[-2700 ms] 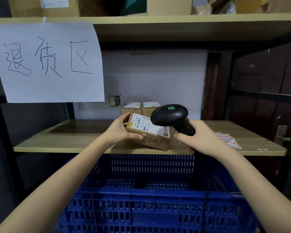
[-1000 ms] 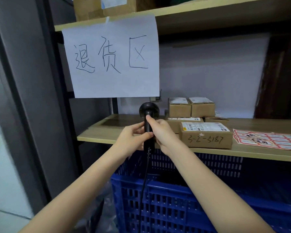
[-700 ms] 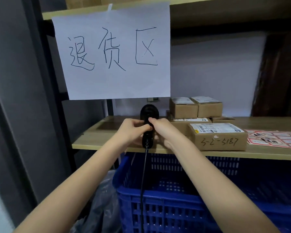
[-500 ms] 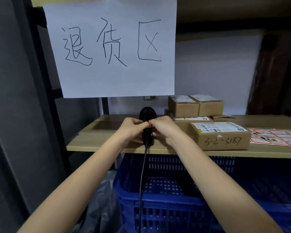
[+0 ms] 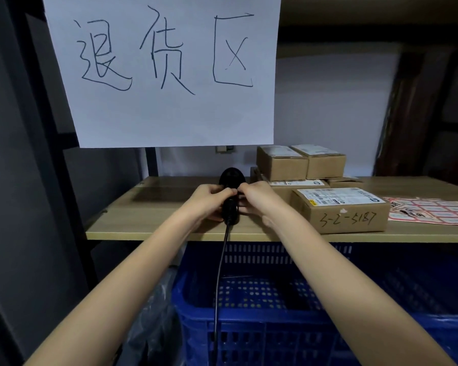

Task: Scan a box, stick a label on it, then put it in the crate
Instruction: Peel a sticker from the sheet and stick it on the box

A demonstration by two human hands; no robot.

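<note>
A black handheld scanner (image 5: pixel 231 178) stands over the wooden shelf (image 5: pixel 148 220), its cable hanging down past the shelf edge. My left hand (image 5: pixel 208 200) and my right hand (image 5: pixel 255 196) both grip its handle from either side. To the right lies a cardboard box (image 5: pixel 341 211) with a white shipping label on top and "3-2-5187" written on its front; neither hand touches it. A sheet of red-and-white stickers (image 5: pixel 431 213) lies further right on the shelf. The blue plastic crate (image 5: pixel 262 326) sits below the shelf.
Several more small cardboard boxes (image 5: pixel 299 163) are stacked behind the marked box. A large white paper sign (image 5: pixel 164 72) with handwritten characters hangs above. A dark post and grey wall are on the left, and a dark plastic bag (image 5: pixel 154 326) sits beside the crate.
The box was put down on the shelf and the scanner was carried to the left. Both hands have since closed around the handle and lowered it toward the shelf.
</note>
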